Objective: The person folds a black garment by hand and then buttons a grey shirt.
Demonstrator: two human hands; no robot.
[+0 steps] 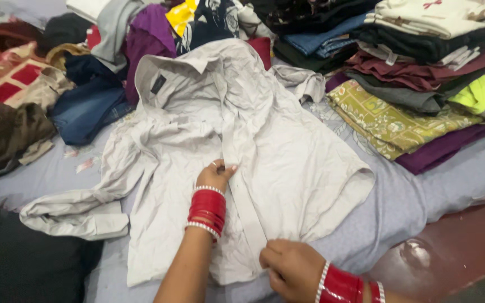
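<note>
Shirt (287, 151) collar far, hem near | left hand (214, 175), right hand (292, 268): fingers pinching placket

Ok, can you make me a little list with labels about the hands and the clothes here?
Left hand: pressing on the button strip of the grey shirt
Right hand: pinching the same strip lower down, near the hem
Wrists: red bangles on both
Shirt: spread front up, crumpled, collar away from the person
Surface: pale grey bedsheet
Right side: folded clothes stack
Left side: loose heap with blue jeans
</note>
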